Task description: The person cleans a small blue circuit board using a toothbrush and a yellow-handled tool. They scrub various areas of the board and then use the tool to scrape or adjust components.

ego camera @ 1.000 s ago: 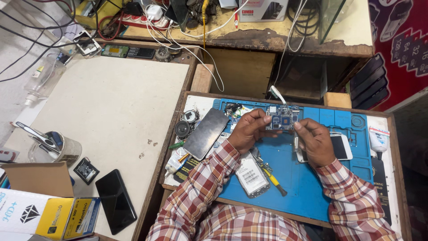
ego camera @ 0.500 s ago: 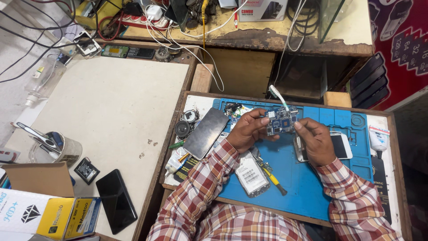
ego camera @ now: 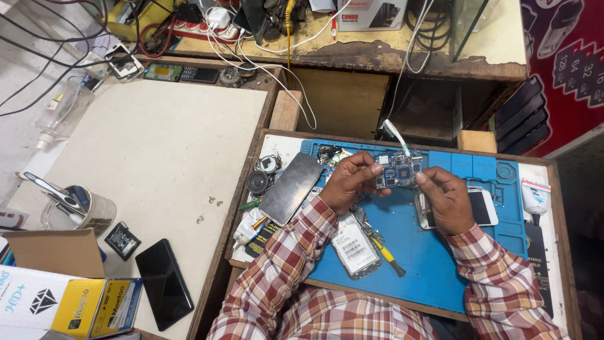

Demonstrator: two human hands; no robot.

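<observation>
Both my hands hold a small blue circuit board (ego camera: 398,172) above a blue work mat (ego camera: 434,252). My left hand (ego camera: 347,182) pinches the board's left edge, my right hand (ego camera: 445,198) grips its right edge. A white ribbon cable (ego camera: 396,136) sticks up from the board's top. Below my hands, on the mat, lies an opened phone body with a white battery (ego camera: 355,247) and a yellow-handled screwdriver (ego camera: 385,250). Under my right hand rests a white phone (ego camera: 483,206).
A grey phone back panel (ego camera: 291,187) lies tilted left of the mat, near small round parts (ego camera: 263,174). A black phone (ego camera: 164,283), boxes (ego camera: 69,302) and a tool cup (ego camera: 78,208) sit on the pale table at left. A white glue tube (ego camera: 535,196) lies at right. Cables crowd the back shelf.
The circuit board has been lifted a little and tilted between my hands; the white ribbon cable now shows above it. Everything else stays put.
</observation>
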